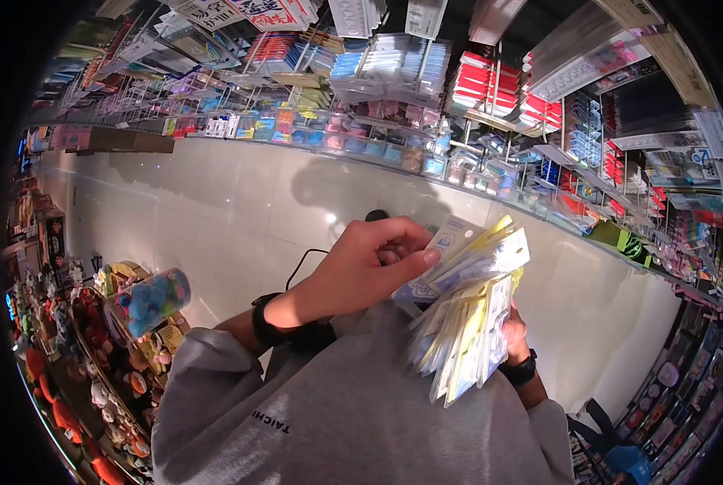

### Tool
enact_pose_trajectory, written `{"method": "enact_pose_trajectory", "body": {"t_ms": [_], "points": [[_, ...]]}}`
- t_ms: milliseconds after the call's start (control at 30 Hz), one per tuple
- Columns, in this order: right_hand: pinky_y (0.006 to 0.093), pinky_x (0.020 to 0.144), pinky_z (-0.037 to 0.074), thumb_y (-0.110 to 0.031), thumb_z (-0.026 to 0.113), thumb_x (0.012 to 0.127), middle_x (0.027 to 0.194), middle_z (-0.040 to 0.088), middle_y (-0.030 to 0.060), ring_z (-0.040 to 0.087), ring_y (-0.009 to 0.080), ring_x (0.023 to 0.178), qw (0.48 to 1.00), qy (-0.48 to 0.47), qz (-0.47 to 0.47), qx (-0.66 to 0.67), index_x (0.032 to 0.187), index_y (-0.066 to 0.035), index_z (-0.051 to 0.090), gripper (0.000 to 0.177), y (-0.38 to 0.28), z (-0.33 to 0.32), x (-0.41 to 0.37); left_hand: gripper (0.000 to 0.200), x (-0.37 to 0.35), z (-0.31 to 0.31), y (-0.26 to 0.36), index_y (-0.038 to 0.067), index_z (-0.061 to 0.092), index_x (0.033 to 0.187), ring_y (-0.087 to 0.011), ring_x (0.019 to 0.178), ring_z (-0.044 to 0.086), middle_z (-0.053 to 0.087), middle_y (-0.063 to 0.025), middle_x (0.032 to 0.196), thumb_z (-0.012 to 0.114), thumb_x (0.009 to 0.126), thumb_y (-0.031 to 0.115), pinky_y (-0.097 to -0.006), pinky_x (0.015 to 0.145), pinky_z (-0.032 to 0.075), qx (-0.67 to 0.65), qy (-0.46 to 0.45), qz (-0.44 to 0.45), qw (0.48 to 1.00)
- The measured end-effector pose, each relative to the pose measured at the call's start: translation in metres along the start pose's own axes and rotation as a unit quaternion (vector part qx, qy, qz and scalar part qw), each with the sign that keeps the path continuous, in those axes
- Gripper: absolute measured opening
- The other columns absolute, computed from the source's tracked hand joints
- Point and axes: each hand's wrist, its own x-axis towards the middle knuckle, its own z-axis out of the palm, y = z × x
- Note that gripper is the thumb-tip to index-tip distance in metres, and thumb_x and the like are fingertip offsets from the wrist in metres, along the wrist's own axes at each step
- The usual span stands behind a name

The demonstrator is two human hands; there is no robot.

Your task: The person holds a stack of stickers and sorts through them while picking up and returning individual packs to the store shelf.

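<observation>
My left hand (369,263) is closed, thumb and fingers pinching the edge of a whitish hang-hole card packet (452,236) at the top of a bundle. Most of the bundle is a thick fanned stack of carded packets (462,323), white, yellow and pale blue, held in front of my chest. My right hand (517,327) grips this stack from the right side; its fingers are largely hidden behind the cards. What the packets contain is too blurred to tell. Each wrist wears a black band.
Shelves with hooks of hanging packets (483,89) run across the far side, small boxes (369,145) along their lower edge. Plush toys (103,372) and a clear tub of blue items (155,301) stand at left. A person in blue (628,462) is at lower right. Pale tiles (216,210) cover the floor.
</observation>
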Motion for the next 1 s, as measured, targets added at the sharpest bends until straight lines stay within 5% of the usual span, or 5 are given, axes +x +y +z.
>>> {"method": "enact_pose_trajectory", "body": {"t_ms": [200,367,800,900,1000], "points": [[0.0318,0.088,0.038,-0.021,0.071,0.057,0.116,0.045,0.0128,0.047,0.022,0.104,1.0,-0.002,0.018,0.004,0.126,0.0,0.024,0.085,-0.008,0.013,0.007,0.026,0.013,0.007,0.002,-0.003,0.055,0.095,-0.0018,0.06,0.044,0.054,-0.0011,0.069,0.054,0.083,0.02,-0.0187,0.052,0.038,-0.032,-0.027,0.035,0.999],[0.0305,0.087,0.039,-0.022,0.071,0.056,0.114,0.046,0.0126,0.047,0.0219,0.103,1.0,-0.013,0.003,-0.013,0.125,0.0,0.025,0.085,-0.011,0.017,0.009,0.029,0.02,0.002,0.013,-0.003,0.05,0.108,-0.0059,0.08,0.05,0.057,-0.0038,0.088,0.05,0.084,0.015,-0.0214,0.071,0.041,-0.003,-0.163,-0.055,0.985],[0.0297,0.084,0.04,-0.021,0.069,0.057,0.11,0.048,0.0118,0.048,0.0204,0.1,0.999,-0.02,-0.025,-0.019,0.123,0.001,0.029,0.08,-0.01,0.012,0.008,0.031,0.022,0.011,-0.003,0.002,0.05,0.109,-0.0037,0.073,0.048,0.056,-0.0029,0.082,0.051,0.085,0.021,-0.0201,0.064,0.041,-0.054,-0.117,-0.006,0.992],[0.0297,0.084,0.04,-0.02,0.068,0.058,0.11,0.048,0.0122,0.048,0.0202,0.1,0.999,-0.003,0.003,-0.038,0.123,0.001,0.029,0.079,-0.015,0.013,0.005,0.032,0.015,0.021,0.006,0.002,0.047,0.113,-0.003,0.07,0.046,0.054,-0.0026,0.08,0.049,0.086,0.019,-0.0197,0.06,0.04,-0.064,-0.008,-0.001,0.998],[0.0297,0.084,0.041,-0.02,0.067,0.059,0.112,0.046,0.0129,0.048,0.0203,0.1,0.999,-0.009,0.005,-0.034,0.124,0.002,0.027,0.079,-0.017,0.018,0.006,0.034,0.016,0.011,0.001,0.001,0.041,0.119,-0.0117,0.09,0.051,0.053,-0.0073,0.104,0.042,0.086,0.012,-0.0239,0.079,0.039,0.048,-0.055,0.057,0.996]]}}
